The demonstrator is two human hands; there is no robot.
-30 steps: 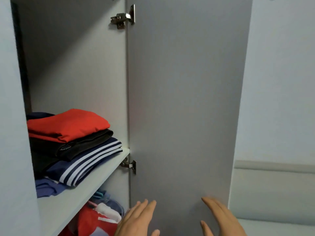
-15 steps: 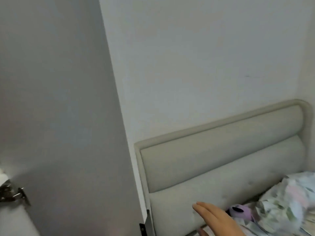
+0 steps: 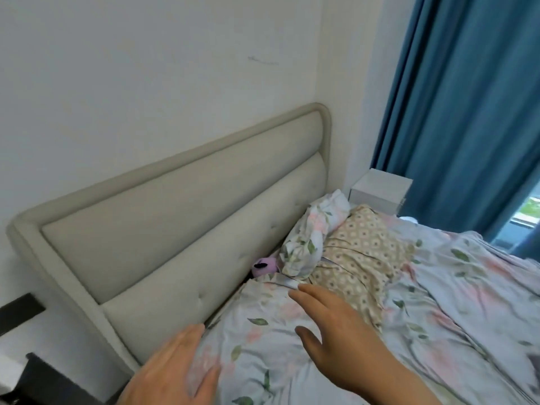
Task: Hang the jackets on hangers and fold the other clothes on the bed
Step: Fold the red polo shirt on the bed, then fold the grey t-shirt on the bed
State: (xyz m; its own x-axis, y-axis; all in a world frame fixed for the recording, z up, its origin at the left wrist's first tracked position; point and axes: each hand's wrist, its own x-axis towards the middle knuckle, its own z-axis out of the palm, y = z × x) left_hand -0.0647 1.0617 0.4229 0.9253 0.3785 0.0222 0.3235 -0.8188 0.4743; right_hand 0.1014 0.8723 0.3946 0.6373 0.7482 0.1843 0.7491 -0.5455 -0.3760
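Grip apart on left hand and right hand, over floral bedding.

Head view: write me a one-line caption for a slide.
Open left hand and right hand hover over a floral duvet by a padded headboard, blue curtain behind.

Headboard padded matt beige upholstery, button-tufted; duvet thin crumpled floral cloth, soft matt; patterned pillow tan printed cloth; curtain heavy teal fabric, slight sheen; nightstand smooth white; wall matt paint.
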